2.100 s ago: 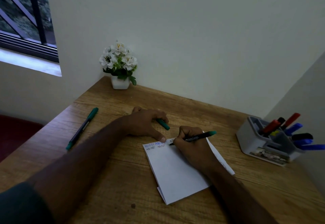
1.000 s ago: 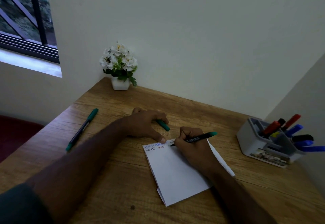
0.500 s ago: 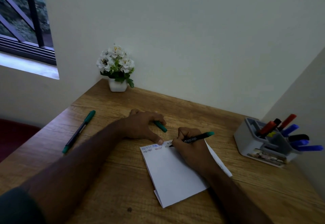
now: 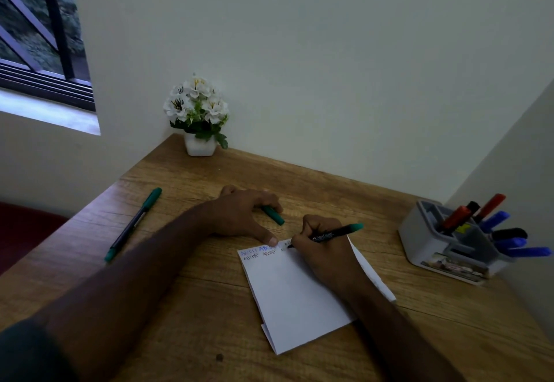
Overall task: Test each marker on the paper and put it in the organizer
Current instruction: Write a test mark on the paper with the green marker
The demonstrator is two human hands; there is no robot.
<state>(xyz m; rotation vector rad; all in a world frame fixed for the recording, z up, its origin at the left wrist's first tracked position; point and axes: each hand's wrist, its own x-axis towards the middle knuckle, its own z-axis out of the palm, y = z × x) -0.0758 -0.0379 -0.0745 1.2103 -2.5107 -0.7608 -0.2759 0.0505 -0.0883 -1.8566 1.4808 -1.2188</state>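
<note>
Wooden desk [image 4: 195, 306], right hand [image 4: 323, 258] hiding paper's [image 4: 293, 300] writing

White paper [image 4: 295, 297] carries blue and black letters; a black, green-ended marker [image 4: 335, 233]; a grey organizer [image 4: 425, 239] holds red, blue, black markers; white flowers [image 4: 196, 105] at upper left.

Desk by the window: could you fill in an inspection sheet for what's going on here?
Surface: wooden desk.
Job's things: paper with rows of letters on top; green pen lying left; organizer right, holding red, blue and black markers.
Clutter: flower pot in the corner.
Hands: left hand holds a green cap, thumb on the paper; right hand writes with a marker.
Cables: nothing seen.
Surroundings: white walls, window left.
</note>
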